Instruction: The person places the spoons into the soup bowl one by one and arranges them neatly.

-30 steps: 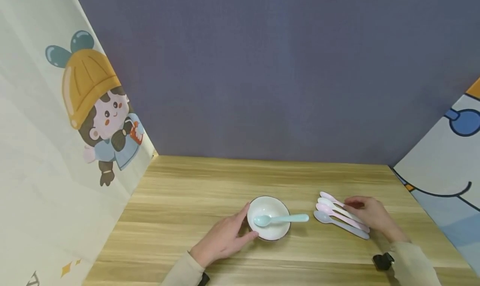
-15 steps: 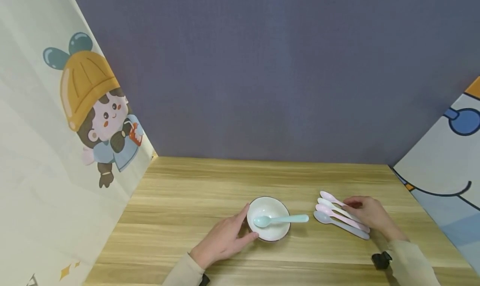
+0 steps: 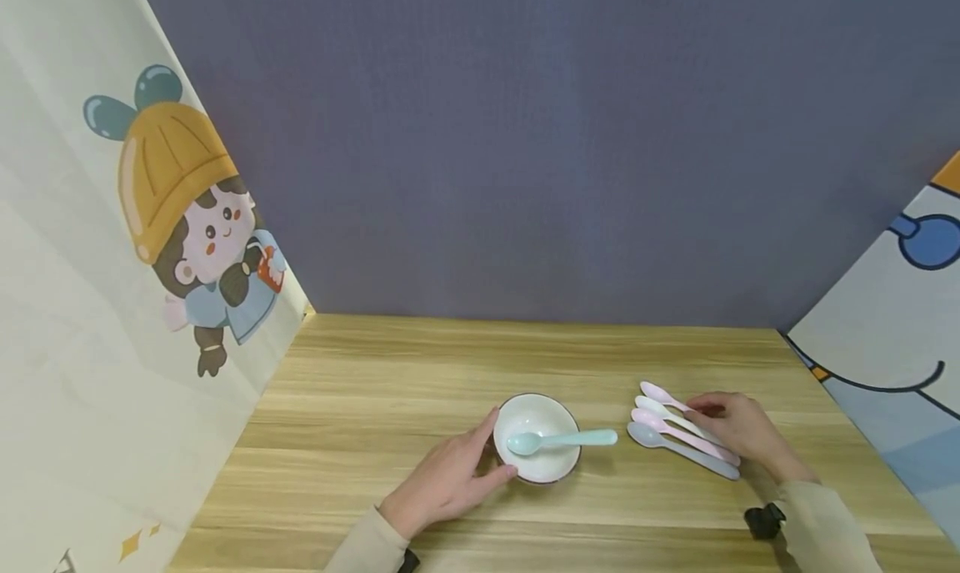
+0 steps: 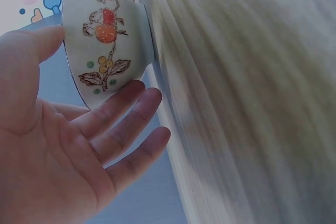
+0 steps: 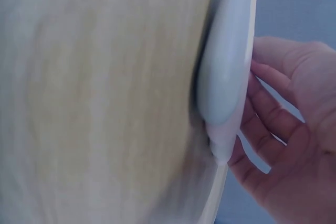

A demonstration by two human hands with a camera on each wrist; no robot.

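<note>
A white bowl (image 3: pixel 536 469) with a dark rim stands on the table; painted fruit and leaves decorate its outside in the left wrist view. Across it lies a light-blue spoon (image 3: pixel 566 439), its head inside and its handle jutting past the right rim. My left hand (image 3: pixel 448 483) rests against the bowl's left side, thumb and index finger at the rim, the other fingers loosely extended. At the right, my right hand (image 3: pixel 742 431) pinches the handle of the farthest pink spoon (image 3: pixel 660 395). The right fingertips are partly hidden behind the spoons in the right wrist view.
Beside the pinched spoon lie a white spoon (image 3: pixel 658 409), another pink spoon (image 3: pixel 660 424) and a grey spoon (image 3: pixel 678 449), fanned out. The wooden table (image 3: pixel 420 373) meets a dark back panel (image 3: pixel 525 181). Printed walls flank it.
</note>
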